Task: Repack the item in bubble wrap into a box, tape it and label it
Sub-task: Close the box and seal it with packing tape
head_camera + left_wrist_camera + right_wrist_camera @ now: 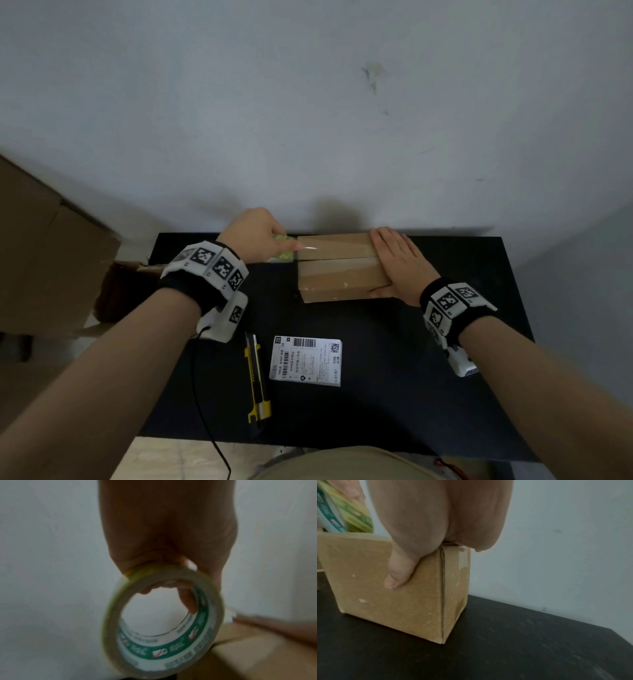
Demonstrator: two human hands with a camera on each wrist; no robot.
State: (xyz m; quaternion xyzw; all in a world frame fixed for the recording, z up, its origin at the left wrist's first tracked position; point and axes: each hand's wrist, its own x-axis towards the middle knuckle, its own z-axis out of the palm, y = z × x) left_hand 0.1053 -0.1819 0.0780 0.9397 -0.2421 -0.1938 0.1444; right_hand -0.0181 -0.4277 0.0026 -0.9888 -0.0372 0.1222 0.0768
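A closed brown cardboard box (337, 270) stands at the back of the black table (428, 377), with clear tape lying across its top flaps. My left hand (255, 236) grips a roll of clear tape (163, 622) with a green and white core at the box's left end; a strip runs from the roll over the lid. My right hand (399, 265) lies flat on the box's right end, thumb (398, 574) pressed against the near side of the box (393, 588). A white shipping label (306, 360) lies on the table in front. The wrapped item is not visible.
A yellow and black utility knife (257, 380) lies left of the label. A large open cardboard carton (51, 260) stands off the table's left edge. A white wall (308, 102) rises right behind the table. A black cable (205, 404) trails from my left wrist.
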